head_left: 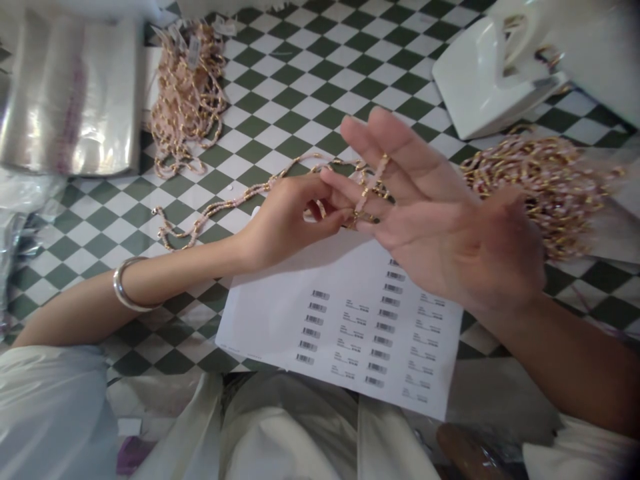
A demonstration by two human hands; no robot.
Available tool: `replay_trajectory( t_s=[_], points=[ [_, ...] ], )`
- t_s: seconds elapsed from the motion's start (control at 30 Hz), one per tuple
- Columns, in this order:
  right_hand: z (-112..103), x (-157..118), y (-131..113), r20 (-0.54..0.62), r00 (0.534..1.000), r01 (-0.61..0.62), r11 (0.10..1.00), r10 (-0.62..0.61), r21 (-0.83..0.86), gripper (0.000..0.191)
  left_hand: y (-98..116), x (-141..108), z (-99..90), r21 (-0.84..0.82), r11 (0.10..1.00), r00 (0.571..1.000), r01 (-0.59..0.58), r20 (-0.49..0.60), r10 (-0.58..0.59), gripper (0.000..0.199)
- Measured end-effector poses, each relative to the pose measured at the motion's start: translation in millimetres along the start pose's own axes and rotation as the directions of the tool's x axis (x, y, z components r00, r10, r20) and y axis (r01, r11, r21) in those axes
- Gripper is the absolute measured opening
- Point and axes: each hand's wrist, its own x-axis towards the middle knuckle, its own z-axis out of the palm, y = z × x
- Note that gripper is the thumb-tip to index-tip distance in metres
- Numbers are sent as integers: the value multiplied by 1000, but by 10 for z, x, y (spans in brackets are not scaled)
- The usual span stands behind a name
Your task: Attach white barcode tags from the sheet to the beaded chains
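My left hand (295,210) is closed, thumb and index finger pinched at a pink and gold bead strand (240,198). From there the strand trails left over the table, ending in a loose curl. My right hand (440,213) is turned palm up with its fingers stretched out and spread. Part of the strand lies across its lower fingers and passes between them. The fingertips of both hands meet around the beads, so the exact pinch point is partly hidden. Beneath the hands lies a white sheet of barcode labels (273,313).
A tagged bunch of bead strands (185,100) lies at upper left, beside a stack of clear plastic bags (70,93). To the right sit a larger heap of strands (560,193) and a white plastic device (480,73). A green and white checkered cloth (300,73) covers the table.
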Motion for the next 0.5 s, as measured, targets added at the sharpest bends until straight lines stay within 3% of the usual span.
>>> replay_trajectory(
  t_s=[0.3,0.5],
  points=[
    [-46,7,-104,18,990,-143,990,143,17,44,37,15,-23,-81,990,993,117,22,-116,10],
    [-41,11,-89,-4,998,-65,998,65,-27,42,38,18,-11,-127,972,981,196,33,-193,11]
  ],
)
